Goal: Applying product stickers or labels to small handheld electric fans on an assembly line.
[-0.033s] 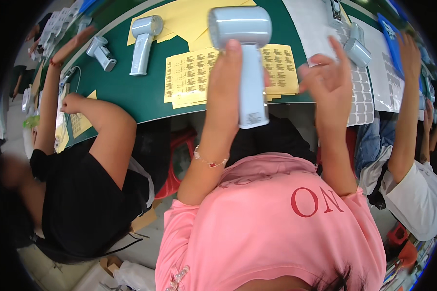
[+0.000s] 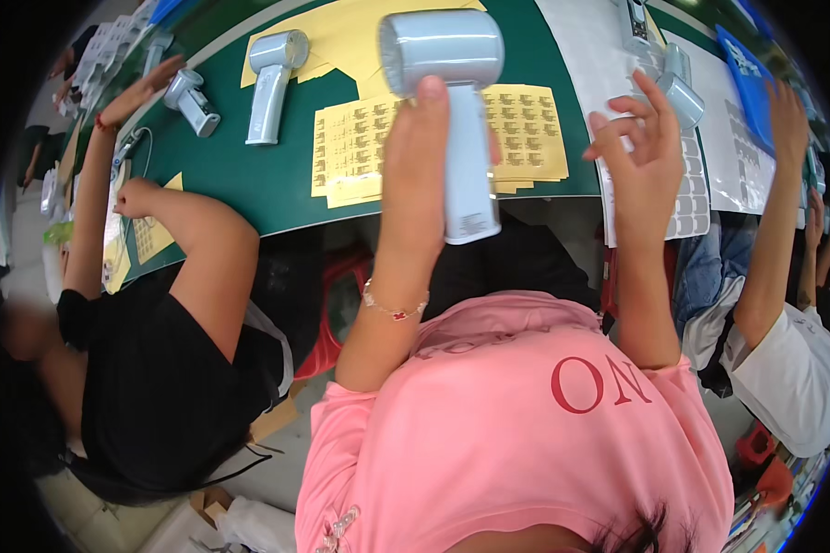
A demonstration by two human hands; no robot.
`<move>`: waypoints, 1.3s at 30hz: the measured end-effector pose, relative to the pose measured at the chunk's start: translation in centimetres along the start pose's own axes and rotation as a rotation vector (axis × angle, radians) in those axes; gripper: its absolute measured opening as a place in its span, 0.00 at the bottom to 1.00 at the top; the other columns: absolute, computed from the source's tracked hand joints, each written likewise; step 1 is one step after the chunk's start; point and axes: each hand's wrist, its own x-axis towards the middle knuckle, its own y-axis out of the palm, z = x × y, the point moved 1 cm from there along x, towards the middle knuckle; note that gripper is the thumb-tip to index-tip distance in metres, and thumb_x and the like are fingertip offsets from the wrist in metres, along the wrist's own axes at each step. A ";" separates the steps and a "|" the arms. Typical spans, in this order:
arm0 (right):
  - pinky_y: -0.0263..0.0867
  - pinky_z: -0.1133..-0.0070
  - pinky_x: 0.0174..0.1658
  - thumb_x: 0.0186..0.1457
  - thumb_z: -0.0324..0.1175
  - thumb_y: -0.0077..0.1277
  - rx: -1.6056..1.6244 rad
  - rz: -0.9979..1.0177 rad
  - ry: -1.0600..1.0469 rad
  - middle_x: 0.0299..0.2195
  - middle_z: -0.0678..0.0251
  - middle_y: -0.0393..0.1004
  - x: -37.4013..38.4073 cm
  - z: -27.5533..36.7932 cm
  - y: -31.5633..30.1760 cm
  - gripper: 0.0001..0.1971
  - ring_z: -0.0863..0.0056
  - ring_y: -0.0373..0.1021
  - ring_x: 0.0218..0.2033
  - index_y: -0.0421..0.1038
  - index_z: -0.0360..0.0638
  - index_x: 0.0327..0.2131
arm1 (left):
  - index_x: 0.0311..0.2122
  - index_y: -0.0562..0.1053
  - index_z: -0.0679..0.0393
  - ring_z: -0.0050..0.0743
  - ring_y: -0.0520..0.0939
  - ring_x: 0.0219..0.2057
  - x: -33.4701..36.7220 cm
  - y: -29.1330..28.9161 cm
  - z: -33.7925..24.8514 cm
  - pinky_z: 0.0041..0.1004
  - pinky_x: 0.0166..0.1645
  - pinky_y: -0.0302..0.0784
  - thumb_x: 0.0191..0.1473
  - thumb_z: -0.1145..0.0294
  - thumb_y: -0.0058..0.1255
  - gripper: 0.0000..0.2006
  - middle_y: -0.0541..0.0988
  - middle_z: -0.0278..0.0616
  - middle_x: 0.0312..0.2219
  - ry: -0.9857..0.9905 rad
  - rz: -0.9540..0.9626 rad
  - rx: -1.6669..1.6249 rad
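Note:
My left hand [image 2: 413, 170] is wrapped round the handle of a light-blue handheld fan [image 2: 470, 161], thumb along the handle just below the round, drum-shaped head. The fan stands upright above the front edge of the green table, in front of yellow label sheets [image 2: 352, 152] with rows of small dark print. To the right, my right hand [image 2: 644, 138] is raised with fingers apart and curved, holding nothing that I can see. It is over the edge of a sheet of grey rounded stickers [image 2: 692, 189]. Another light-blue fan [image 2: 681, 97] lies just beyond its fingers.
Further left on the green table [image 2: 221, 170] lie a light-blue fan [image 2: 269, 92] and a smaller one [image 2: 194, 103]. A co-worker in black [image 2: 157, 369] sits at my left, another in white [image 2: 788, 369] at my right. A blue tray [image 2: 745, 78] stands at the far right.
My left hand and the fan have shifted slightly left. My right hand has moved a little to the right, away from the fan, with its fingers more spread.

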 end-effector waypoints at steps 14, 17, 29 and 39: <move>0.55 0.87 0.24 0.44 0.25 0.53 -0.462 0.384 0.201 0.21 0.71 0.65 1.1 -4.1 -0.8 0.04 0.87 0.56 0.19 0.71 0.35 0.25 | 0.29 0.69 0.66 0.51 0.75 0.25 3.1 -0.2 3.1 0.40 0.30 0.69 0.51 0.46 0.42 0.25 0.74 0.54 0.20 0.053 -0.051 0.833; 0.57 0.85 0.24 0.43 0.25 0.53 -0.521 0.402 0.159 0.20 0.69 0.65 1.1 -4.0 -0.5 0.04 0.84 0.58 0.19 0.70 0.35 0.24 | 0.29 0.69 0.66 0.50 0.75 0.25 3.2 0.0 2.7 0.39 0.30 0.69 0.51 0.47 0.43 0.25 0.74 0.54 0.20 0.062 -0.056 0.829; 0.64 0.75 0.29 0.42 0.22 0.52 -0.812 0.189 -0.220 0.24 0.59 0.67 5.6 -2.2 -2.5 0.04 0.66 0.68 0.24 0.68 0.38 0.26 | 0.32 0.69 0.66 0.52 0.75 0.25 3.3 -0.5 2.4 0.38 0.30 0.69 0.52 0.51 0.44 0.22 0.75 0.54 0.22 0.024 -0.036 0.841; 0.64 0.74 0.32 0.43 0.24 0.50 -1.402 0.477 -0.547 0.27 0.59 0.72 14.2 -3.5 -5.0 0.03 0.61 0.69 0.27 0.71 0.38 0.26 | 0.39 0.66 0.63 0.20 0.73 0.25 1.5 -0.4 0.3 0.18 0.33 0.67 0.59 0.49 0.27 0.24 0.78 0.50 0.26 -0.041 0.021 -0.031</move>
